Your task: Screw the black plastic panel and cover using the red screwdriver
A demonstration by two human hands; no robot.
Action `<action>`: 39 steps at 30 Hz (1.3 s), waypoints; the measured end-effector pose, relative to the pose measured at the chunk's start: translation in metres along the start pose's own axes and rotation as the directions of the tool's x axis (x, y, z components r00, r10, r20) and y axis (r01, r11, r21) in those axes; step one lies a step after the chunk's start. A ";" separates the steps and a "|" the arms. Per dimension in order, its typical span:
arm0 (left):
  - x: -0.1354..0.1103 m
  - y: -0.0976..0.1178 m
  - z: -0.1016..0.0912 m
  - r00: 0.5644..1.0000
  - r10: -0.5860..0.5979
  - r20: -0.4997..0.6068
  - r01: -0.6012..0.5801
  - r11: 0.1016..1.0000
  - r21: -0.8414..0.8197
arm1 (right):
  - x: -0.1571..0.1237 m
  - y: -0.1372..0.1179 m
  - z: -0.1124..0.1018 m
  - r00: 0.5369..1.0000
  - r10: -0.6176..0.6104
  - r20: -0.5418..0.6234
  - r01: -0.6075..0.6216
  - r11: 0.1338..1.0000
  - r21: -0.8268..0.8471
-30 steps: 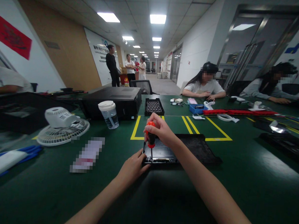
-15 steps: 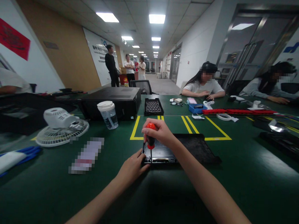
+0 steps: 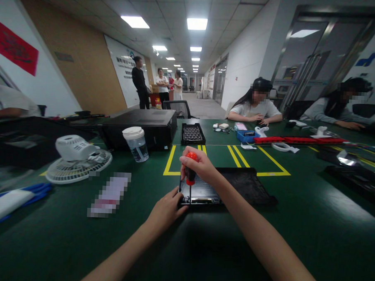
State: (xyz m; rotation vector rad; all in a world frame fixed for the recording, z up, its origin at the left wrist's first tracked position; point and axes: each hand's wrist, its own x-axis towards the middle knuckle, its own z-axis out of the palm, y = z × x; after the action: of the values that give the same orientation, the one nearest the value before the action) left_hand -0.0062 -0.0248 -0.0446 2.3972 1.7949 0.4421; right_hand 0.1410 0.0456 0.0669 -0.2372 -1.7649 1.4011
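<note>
Red screwdriver [image 3: 190,176] — in right hand [image 3: 202,162]

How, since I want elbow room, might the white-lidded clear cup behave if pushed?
The cup could tip, being tall and narrower at its base. It looks smooth and straight-sided, so probably stiff. Its white lid might limit any spill.

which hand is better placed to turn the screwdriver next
Probably the right hand: it grips the screwdriver, whose shaft points down at the black panel's near-left corner. The left hand is busy at that corner.
</note>
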 end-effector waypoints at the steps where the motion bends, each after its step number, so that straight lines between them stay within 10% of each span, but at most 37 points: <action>1: 0.000 0.000 0.000 1.000 0.000 0.000 0.000 1.000 0.000 | 0.000 -0.001 0.000 1.000 -0.011 0.003 0.011 1.000 0.013; 39: 0.000 0.002 -0.001 1.000 -0.015 0.020 0.015 1.000 -0.015 | 0.002 0.007 0.001 0.993 0.011 0.115 -0.050 0.939 0.341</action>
State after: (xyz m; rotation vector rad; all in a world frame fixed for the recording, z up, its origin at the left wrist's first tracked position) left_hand -0.0048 -0.0255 -0.0431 2.3680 1.7942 0.4274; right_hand 0.1363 0.0485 0.0622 0.0017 -1.5741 1.7453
